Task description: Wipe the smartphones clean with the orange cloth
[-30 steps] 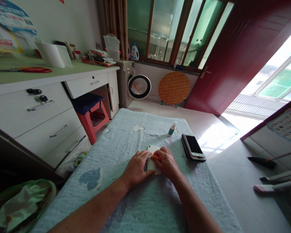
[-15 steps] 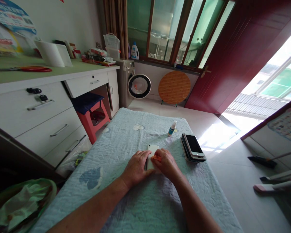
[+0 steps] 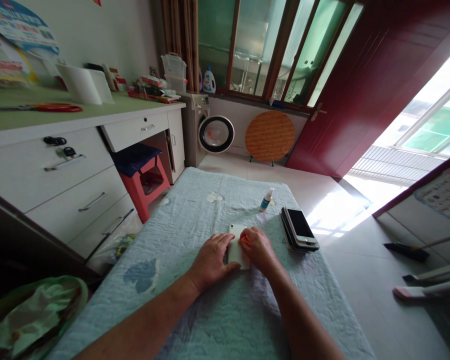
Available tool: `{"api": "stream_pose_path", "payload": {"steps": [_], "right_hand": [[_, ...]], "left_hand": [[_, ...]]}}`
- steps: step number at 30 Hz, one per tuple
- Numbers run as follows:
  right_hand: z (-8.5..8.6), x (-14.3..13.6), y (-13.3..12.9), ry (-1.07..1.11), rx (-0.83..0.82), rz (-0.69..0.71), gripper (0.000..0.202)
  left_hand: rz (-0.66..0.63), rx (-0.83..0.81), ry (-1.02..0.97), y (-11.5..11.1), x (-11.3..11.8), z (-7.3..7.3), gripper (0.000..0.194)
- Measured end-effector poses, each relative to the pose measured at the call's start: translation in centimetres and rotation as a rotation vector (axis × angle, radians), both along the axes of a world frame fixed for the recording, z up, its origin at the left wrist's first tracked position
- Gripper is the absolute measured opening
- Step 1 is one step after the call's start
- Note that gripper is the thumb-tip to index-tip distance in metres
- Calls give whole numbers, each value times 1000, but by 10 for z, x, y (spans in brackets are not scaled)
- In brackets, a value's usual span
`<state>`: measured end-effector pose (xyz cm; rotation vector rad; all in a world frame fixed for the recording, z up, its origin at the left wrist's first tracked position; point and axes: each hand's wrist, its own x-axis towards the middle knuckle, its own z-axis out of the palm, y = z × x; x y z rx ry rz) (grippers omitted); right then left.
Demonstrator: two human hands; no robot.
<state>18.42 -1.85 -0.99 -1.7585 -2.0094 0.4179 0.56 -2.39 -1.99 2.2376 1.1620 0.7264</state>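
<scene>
Head view: a white phone (image 3: 237,256) lies flat between the two hands, its back facing up. Its long axis runs away from the wearer, nearly straight ahead, with the camera end far and the plain end near. The back is smooth and pale, a slim rectangle with rounded corners.

The left hand (image 3: 212,257) is half open at the phone's left side, palm down, fingers together and thumb set apart. Its fingertips rest on the left edge and its thumb reaches over the near end. The right hand (image 3: 259,248) is closed, its bent fingers pinching a small orange piece (image 3: 246,241) against the upper right part of the back; too little of the piece shows to tell its material.

Under both hands spreads a pale blue quilted cover (image 3: 195,215), softly puckered, with leaf-like patches; a darker one lies left of the left hand. Beyond the right hand stands a small bottle (image 3: 266,201) with a white top and a blue label. To that hand's right is a stack of phones (image 3: 299,230), flat, hard-edged slabs, the uppermost white-framed around a glossy black screen.
</scene>
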Motion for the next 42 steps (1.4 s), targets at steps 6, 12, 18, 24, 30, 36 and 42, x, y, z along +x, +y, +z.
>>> {"api": "stream_pose_path", "payload": {"steps": [6,12,18,24,30,36,42], "right_hand": [[11,4,-11,14,-64,112,12],[11,3,-14,55,-71,152,12],[1,0,-5,118,-47,74,10],[-7,0,3,160,10,-5,12],[-4,3,1,104,30,18,12],[7,4,-6,-58,33,69,15],[8,4,-8,-67,30,72,16]], "left_hand": [[-12,16,-12,0,0,1,69],[-7,18,-7,0,0,-2,68],[-5,3,9,-1,0,0,65],[-15,-3,31,-1,1,1,63],[-27,-1,33,0,1,1,62],[-34,2,30,0,0,0,63],[-34,13,19,0,0,-2,64]]}}
